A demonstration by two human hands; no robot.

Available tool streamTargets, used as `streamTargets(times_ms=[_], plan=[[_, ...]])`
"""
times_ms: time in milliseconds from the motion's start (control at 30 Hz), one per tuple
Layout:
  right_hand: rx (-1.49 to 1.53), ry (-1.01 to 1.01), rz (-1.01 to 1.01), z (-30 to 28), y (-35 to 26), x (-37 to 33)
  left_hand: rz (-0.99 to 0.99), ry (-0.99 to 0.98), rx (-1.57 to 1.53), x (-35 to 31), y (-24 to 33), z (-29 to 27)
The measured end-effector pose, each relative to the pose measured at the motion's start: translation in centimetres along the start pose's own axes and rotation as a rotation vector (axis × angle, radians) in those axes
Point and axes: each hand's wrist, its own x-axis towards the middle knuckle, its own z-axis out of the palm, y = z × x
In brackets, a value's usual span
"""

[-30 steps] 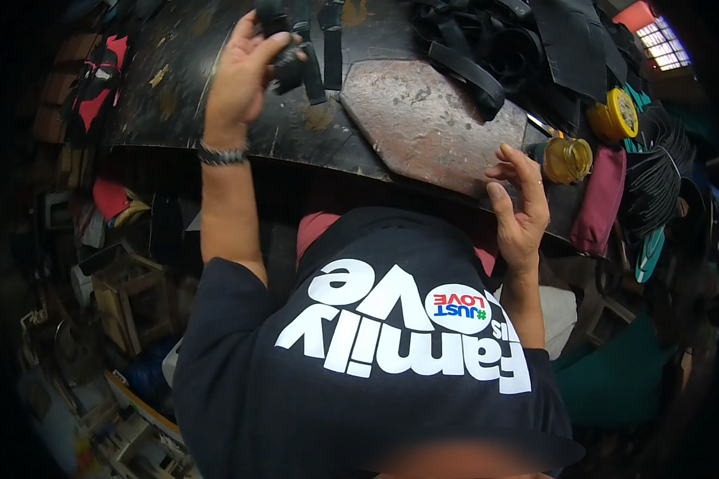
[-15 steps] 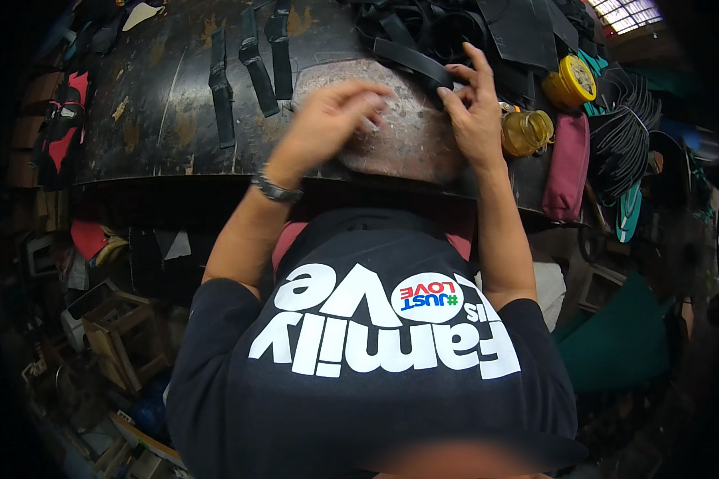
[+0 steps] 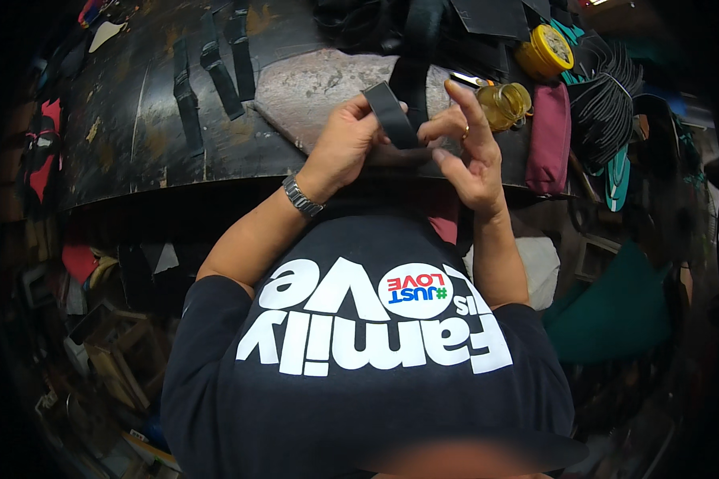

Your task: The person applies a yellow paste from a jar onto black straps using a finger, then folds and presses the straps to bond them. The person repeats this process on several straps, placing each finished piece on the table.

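A wide black strap (image 3: 393, 116) runs from the dark pile at the back, across the pale stone slab (image 3: 291, 88), and folds up toward me. My left hand (image 3: 343, 148) is closed on it, pinching the near end between thumb and fingers. Just right of the strap, my right hand (image 3: 473, 156) has its index finger raised and its thumb apart. One of its curled fingers comes close to the strap's edge; whether it touches I cannot tell. Three short black strips, among them a long left one (image 3: 188, 104), lie on the dark table left of the slab.
Right of the slab stand a glass jar (image 3: 503, 106) with yellowish contents and a yellow tub (image 3: 546, 52). A maroon pouch (image 3: 549, 140) and a bundle of black cords (image 3: 603, 104) lie beyond them. Coiled black straps (image 3: 351, 24) crowd the table's back. The table's curved edge (image 3: 168, 190) faces me.
My left hand has moved right and taken hold of the strap. The strap has been drawn down across the slab toward me. My right hand has come lower and its fingers have parted from the strap.
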Motion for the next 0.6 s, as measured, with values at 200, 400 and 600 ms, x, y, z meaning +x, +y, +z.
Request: streamTargets(times_ms=[200, 400, 600], plan=[[-0.099, 0.309, -0.065, -3.8, -1.0, -1.8, -0.019, 0.081, -0.087, 0.5, 1.5, -0.4], [-1.008, 0.304, 0.005, -10.6, -1.1, 0.1, -0.108, 0.008, -0.005, -0.7, 0.8, 0.5], [-1.356, 0.035, 0.085, -11.3, 0.6, 1.5, -0.093, -0.053, -0.028, -1.3, 0.2, 1.2]])
